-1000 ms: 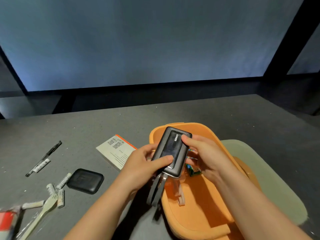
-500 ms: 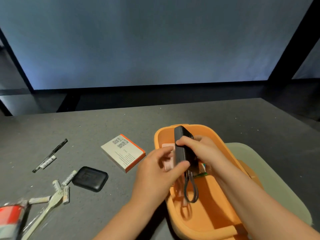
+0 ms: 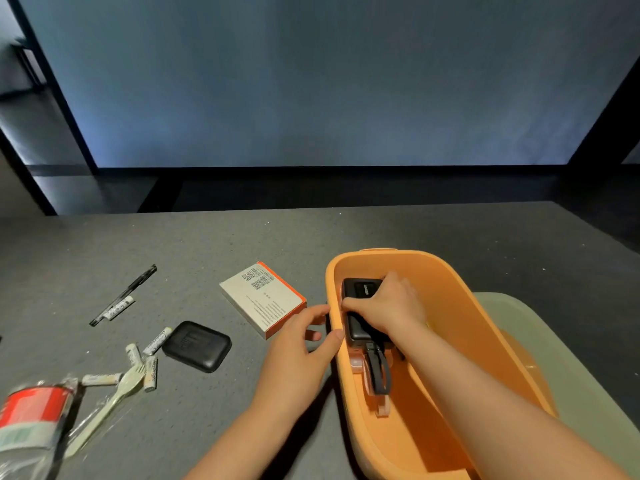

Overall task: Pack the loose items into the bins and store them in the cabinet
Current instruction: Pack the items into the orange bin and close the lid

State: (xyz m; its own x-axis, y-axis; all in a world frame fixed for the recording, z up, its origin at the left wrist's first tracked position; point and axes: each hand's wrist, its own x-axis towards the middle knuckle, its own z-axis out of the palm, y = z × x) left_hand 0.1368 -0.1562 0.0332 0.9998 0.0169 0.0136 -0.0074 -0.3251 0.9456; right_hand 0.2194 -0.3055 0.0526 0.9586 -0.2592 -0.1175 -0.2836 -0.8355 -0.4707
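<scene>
Inside the orange bin (image 3: 460, 327), the right hand (image 3: 388, 308) presses down on a black power bank (image 3: 360, 306), its grip closed over the top and side of the case so the unit can be set on edge against the bin's left wall. A short looped cable (image 3: 379, 372) trails from the power bank's near end toward the person, lying over a pale pink item (image 3: 358, 363) on the bin floor; what that item is cannot be told. Standing the power bank against the wall looks like a way to keep the rest of the floor free for more things.

The left hand (image 3: 298, 341) is outside the bin, its thumb touching the rim and the other fingers curled loosely, holding nothing. It probably steadies the bin while the other hand pushes down.

A pale green bin (image 3: 540, 344) sits just behind and to the right of the orange one, touching it.

Much of the packing seems left. On the grey counter (image 3: 207, 244) lie a white box with an orange edge (image 3: 263, 297) just beside the left hand, a flat black case (image 3: 196, 346), several white batteries (image 3: 157, 341), a black pen (image 3: 123, 294), a pale plastic fork (image 3: 114, 396) in clear wrap, and a red and white packet (image 3: 29, 420) at the lower left, blurred. No cabinet is in view.
</scene>
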